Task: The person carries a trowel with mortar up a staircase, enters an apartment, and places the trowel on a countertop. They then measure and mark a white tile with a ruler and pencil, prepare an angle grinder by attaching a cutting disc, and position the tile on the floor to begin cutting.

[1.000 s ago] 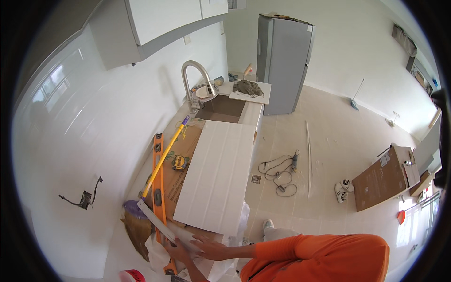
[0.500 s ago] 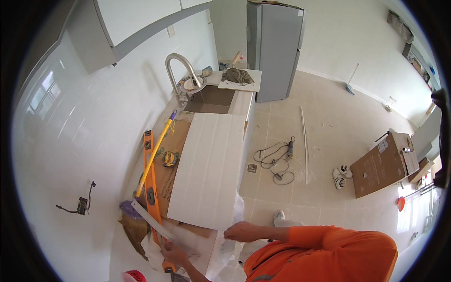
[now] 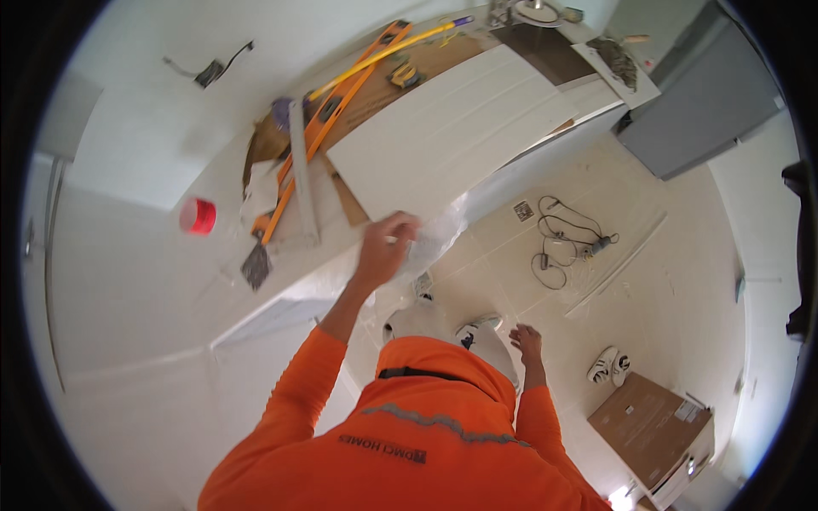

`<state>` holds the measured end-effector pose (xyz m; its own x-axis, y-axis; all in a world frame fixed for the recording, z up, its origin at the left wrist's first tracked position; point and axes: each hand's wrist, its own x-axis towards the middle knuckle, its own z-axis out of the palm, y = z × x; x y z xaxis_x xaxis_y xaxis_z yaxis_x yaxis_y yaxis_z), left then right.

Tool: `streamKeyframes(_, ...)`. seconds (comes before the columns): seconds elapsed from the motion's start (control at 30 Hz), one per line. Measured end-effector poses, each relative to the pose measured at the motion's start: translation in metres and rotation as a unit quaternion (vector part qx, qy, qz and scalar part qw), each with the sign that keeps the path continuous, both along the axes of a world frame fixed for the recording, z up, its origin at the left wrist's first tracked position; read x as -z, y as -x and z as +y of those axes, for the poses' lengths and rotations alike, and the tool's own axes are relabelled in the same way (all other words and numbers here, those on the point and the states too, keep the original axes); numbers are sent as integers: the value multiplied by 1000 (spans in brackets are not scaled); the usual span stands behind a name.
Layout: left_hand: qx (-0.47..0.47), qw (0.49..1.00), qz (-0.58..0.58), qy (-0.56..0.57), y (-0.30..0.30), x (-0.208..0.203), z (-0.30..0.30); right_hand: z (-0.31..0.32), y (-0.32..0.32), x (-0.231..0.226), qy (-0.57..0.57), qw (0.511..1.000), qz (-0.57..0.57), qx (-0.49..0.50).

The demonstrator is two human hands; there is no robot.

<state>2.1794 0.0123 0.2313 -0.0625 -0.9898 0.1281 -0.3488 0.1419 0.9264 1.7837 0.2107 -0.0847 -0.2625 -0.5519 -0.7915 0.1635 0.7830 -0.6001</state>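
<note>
My left hand [image 3: 388,247] is above the counter's front edge, beside the near corner of a large white panel [image 3: 452,128]. Its fingers are loosely bent, slightly blurred, with nothing visible in them. Away from the counter, over the floor, my right hand [image 3: 527,341] hangs empty at my side, fingers apart. A long metal ruler [image 3: 300,170] lies on the counter left of the panel, next to an orange spirit level [image 3: 341,106]. Across the level rests a yellow pole [image 3: 383,55] with a purple end. A yellow tape measure [image 3: 404,76] sits on brown cardboard behind the panel.
A red roll [image 3: 198,216] and a putty knife [image 3: 256,266] are on the counter at left. Clear plastic sheet [image 3: 443,226] drapes over the front edge. A corded power tool [image 3: 603,244], sneakers [image 3: 608,365] and a cardboard box [image 3: 649,422] are on the floor.
The view has swung down and leftward. My left hand has left the ruler, which now lies on the counter, and is by the panel corner. My right hand has moved from the panel to my side.
</note>
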Motion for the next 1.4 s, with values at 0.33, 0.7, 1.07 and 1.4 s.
streamKeyframes(0.33, 337, 855, -338, -203, 186, 73, 145, 203, 156, 27, -133, 989, -68, 22)
streamKeyframes(0.7, 395, 803, -417, -159, 296, 45, 164, 158, 192, 34, 22, 991, -100, 91)
streamKeyframes(1.07, 460, 758, -435, -154, 344, 38, 189, 206, 181, 47, -1, 990, -125, 66)
streamKeyframes(1.4, 480, 754, -420, -159, 362, 57, 147, 239, 189, 58, -62, 991, -79, 89)
